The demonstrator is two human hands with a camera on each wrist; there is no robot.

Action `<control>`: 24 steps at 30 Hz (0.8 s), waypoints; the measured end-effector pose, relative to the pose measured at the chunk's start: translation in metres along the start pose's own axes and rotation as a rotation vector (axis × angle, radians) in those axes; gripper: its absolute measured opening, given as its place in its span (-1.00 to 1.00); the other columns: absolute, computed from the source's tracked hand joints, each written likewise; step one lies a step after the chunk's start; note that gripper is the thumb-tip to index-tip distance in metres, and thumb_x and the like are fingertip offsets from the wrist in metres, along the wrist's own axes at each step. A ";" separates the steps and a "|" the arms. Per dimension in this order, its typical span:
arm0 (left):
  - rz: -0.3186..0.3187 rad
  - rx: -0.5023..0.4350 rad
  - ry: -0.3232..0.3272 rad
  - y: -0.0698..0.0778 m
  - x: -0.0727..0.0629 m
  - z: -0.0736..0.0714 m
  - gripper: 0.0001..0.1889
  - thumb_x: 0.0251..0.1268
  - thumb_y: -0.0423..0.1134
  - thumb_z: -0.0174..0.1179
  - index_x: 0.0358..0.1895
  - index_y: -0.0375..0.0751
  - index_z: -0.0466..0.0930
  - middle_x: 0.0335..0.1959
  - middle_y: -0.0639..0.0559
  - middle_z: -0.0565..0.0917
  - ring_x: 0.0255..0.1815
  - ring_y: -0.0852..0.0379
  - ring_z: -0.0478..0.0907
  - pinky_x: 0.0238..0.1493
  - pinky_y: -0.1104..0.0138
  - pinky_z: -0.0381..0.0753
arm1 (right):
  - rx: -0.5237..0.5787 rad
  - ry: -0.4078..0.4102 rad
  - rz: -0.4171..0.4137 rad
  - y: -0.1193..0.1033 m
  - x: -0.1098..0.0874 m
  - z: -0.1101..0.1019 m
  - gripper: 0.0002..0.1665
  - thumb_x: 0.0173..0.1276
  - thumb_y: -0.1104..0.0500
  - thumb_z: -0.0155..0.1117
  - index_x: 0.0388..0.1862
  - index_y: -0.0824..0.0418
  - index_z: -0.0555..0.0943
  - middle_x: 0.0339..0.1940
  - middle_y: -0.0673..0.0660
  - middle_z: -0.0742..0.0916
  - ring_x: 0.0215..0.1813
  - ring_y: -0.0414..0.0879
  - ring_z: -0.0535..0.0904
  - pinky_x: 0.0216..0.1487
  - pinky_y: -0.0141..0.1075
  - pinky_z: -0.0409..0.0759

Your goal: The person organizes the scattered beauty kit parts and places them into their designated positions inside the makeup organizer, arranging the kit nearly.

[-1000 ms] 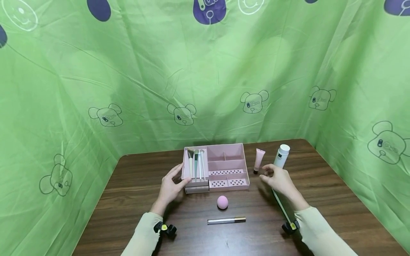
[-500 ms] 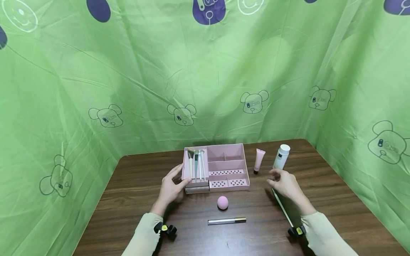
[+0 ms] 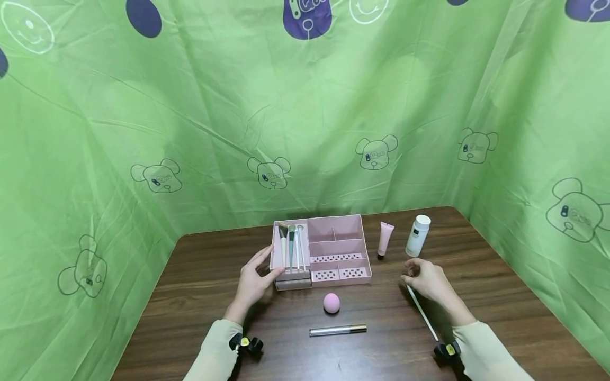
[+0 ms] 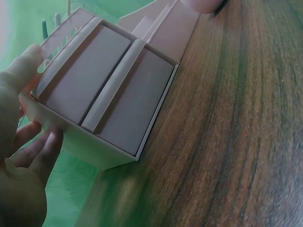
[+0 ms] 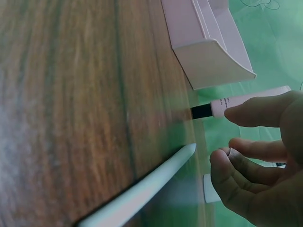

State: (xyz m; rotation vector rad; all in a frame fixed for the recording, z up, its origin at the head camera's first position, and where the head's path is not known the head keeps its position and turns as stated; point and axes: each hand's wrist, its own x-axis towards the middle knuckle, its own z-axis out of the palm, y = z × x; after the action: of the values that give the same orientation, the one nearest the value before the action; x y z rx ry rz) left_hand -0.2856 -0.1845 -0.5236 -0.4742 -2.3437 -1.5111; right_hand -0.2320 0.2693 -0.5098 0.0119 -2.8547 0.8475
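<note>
My left hand (image 3: 252, 283) holds the left side of a pink makeup organizer (image 3: 335, 246), thumb over its front top edge and fingers along the side wall. Several makeup brushes (image 3: 292, 248) lie in its left section. In the left wrist view, two drawers (image 4: 132, 92) face forward below. My right hand (image 3: 426, 278) hovers at the far end of a thin pale stick (image 3: 422, 312), much like a brush handle, lying on the table. The right wrist view shows thumb and fingers loosely bent and apart, nothing between them, near the stick's tapered tip (image 5: 187, 150).
A pink squeeze tube (image 3: 385, 238) stands on its black cap right of the organizer. Beyond my right hand is a white bottle (image 3: 418, 235). In front of the organizer are a pink ball-shaped sponge (image 3: 331, 303) and a silver-and-gold cosmetic tube (image 3: 337, 330). Green cloth (image 3: 305, 116) hangs behind the table.
My right hand has moved rightward and nearer to me, from beside the squeeze tube to the stick's far end, uncovering the bottle's lower part. The left hand has stayed on the organizer.
</note>
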 end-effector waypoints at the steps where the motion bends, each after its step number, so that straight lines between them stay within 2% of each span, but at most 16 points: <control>1: -0.001 0.000 0.001 0.000 0.000 0.000 -0.29 0.04 -0.09 0.49 0.33 -0.07 0.48 0.30 -0.05 0.52 0.22 -0.04 0.53 0.22 0.17 0.60 | 0.000 -0.011 0.000 0.001 -0.001 0.000 -0.64 0.11 0.09 0.46 -0.14 0.24 0.66 -0.43 0.00 0.72 -0.34 -0.14 0.60 -0.31 -0.20 0.55; 7: 0.000 0.014 0.007 0.001 0.000 0.000 -0.29 0.03 -0.08 0.49 0.32 -0.07 0.49 0.29 -0.02 0.53 0.23 0.01 0.52 0.23 0.26 0.58 | 0.009 -0.082 0.000 0.003 -0.004 0.003 -0.65 0.09 0.07 0.49 -0.19 0.22 0.65 -0.43 -0.01 0.70 -0.36 -0.18 0.57 -0.33 -0.26 0.52; 15: -0.004 0.031 0.004 0.001 -0.001 0.000 -0.29 0.03 -0.08 0.49 0.33 -0.07 0.48 0.30 -0.04 0.53 0.26 0.02 0.50 0.27 0.23 0.54 | 0.018 -0.096 0.001 0.002 -0.006 0.006 -0.69 0.04 0.10 0.52 -0.26 0.18 0.65 -0.48 -0.05 0.69 -0.39 -0.19 0.56 -0.35 -0.27 0.51; 24: -0.015 0.025 0.007 0.002 -0.001 -0.001 -0.28 0.03 -0.08 0.49 0.33 -0.05 0.48 0.31 -0.06 0.51 0.27 0.00 0.50 0.26 0.30 0.54 | -0.046 -0.151 -0.017 0.005 -0.007 0.006 -0.76 -0.04 0.26 0.46 -0.33 0.14 0.66 -0.54 -0.08 0.65 -0.46 -0.19 0.50 -0.45 -0.26 0.46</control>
State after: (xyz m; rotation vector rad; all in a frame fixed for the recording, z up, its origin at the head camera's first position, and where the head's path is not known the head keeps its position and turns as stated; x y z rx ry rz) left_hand -0.2840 -0.1845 -0.5224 -0.4458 -2.3636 -1.4856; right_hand -0.2266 0.2701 -0.5192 0.0978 -3.0090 0.8097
